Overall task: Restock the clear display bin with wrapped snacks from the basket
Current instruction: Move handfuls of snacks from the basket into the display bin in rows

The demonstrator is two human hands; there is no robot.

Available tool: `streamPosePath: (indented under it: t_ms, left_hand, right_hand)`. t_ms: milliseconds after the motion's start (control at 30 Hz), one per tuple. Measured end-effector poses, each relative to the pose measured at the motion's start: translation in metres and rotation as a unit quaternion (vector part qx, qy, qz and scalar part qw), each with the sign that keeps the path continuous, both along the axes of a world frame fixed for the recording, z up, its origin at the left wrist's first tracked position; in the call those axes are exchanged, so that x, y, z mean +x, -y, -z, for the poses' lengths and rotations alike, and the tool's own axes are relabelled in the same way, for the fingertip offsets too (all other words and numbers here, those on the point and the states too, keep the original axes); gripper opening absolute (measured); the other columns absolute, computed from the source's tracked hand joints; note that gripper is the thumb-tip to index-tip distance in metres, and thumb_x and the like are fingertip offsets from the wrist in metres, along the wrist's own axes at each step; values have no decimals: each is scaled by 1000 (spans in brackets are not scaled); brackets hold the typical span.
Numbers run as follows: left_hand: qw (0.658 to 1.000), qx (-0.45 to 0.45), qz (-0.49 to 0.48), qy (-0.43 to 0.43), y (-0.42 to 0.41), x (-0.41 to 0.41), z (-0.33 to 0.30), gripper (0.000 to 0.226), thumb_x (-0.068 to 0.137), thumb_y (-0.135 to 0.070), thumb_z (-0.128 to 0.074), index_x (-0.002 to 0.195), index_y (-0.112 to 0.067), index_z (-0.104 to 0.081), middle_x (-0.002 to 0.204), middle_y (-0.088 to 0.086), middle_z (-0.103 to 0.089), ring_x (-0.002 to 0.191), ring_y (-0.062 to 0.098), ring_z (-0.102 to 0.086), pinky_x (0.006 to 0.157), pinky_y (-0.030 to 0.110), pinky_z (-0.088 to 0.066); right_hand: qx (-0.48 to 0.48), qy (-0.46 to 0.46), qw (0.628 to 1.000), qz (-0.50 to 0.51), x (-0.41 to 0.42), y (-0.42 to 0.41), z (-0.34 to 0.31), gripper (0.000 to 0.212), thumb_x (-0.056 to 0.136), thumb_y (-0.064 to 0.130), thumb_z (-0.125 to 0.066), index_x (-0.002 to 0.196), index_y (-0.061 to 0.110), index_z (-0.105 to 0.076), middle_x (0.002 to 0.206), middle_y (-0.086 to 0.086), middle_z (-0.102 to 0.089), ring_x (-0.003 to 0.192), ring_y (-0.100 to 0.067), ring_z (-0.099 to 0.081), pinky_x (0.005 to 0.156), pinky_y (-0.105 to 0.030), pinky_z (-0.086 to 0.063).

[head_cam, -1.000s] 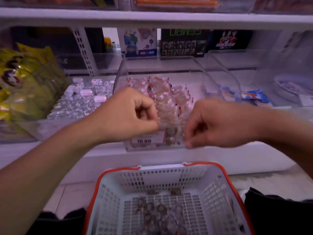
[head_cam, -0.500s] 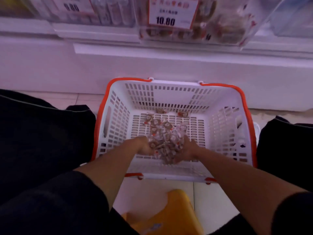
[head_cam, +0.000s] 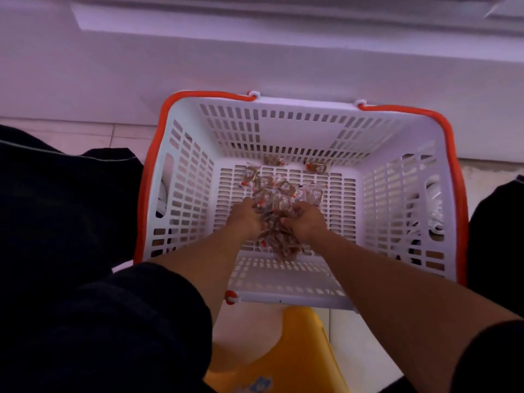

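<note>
Ok, both hands down inside the basket [head_cam: 397, 177], white slotted plastic w/ orange rim, sitting on the floor tiles [head_cam: 85, 137] just in front of the white shelf base [head_cam: 255, 58]. Wrapped snacks [head_cam: 279, 194], small clear packets w/ brown contents and red bits, are heaped mid-floor of the basket, towards the near wall. Two loose packets [head_cam: 316, 167] lie apart from the heap, up against the far wall.

Left hand [head_cam: 246, 218] is on the left flank of the heap, fingers curled into the packets. Right hand [head_cam: 304, 221] is on the right flank, fingers likewise curled round packets. Heap is bunched up between the two hands, touching both; some packets spill below the wrists onto the near side. Prob a two-handed scoop grip, but fingertips are buried in packets so can't see how much each hand really has.

Forearms bare, dark sleeves [head_cam: 141, 321] at the elbows. Dark trouser legs [head_cam: 56, 208] either side of the basket. Yellow stool [head_cam: 297, 350] between the arms, below the basket's near edge. Display bin itself is out of shot; only a strip of shelf edge shows at the top.
</note>
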State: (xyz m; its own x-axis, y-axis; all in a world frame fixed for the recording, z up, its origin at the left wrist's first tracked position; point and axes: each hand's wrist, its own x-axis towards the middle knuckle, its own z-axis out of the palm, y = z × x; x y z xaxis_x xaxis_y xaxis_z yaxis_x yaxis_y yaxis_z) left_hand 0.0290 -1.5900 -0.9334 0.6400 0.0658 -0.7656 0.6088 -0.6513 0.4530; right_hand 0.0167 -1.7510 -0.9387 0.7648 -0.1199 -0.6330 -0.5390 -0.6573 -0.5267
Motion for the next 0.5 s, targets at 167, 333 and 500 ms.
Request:
streamPosePath:
  t_ms: [167,333,500]
  left_hand:
    - [998,-43,-33,-22,-1,4,-4,56,96,-36,-61,143,-12,-41,135,7,-53,115,29,-56,91,35,-48]
    - [999,17,-45,-2,-6,5,-8,34,96,-25,-62,126,-12,-55,127,12,-58,95,23,-53,75,29,-42]
    - [991,-7,-125,-42,-16,5,-21,28,90,-7,-67,114,0,-56,116,14,-62,96,31,-64,77,40,-56]
  right_hand:
    - [43,-28,997,59,2,5,5,19,85,13,-69,102,7,-72,99,-22,-71,95,-40,-66,85,-50,-54]
    - [109,-77,989,65,-1,6,1,32,78,30,-81,102,11,-72,101,-14,-72,94,-29,-69,88,-44,-57]
    - [66,-47,995,-64,-6,11,-7,32,77,16,-82,100,-3,-71,85,-12,-65,83,-18,-59,82,-32,-53]
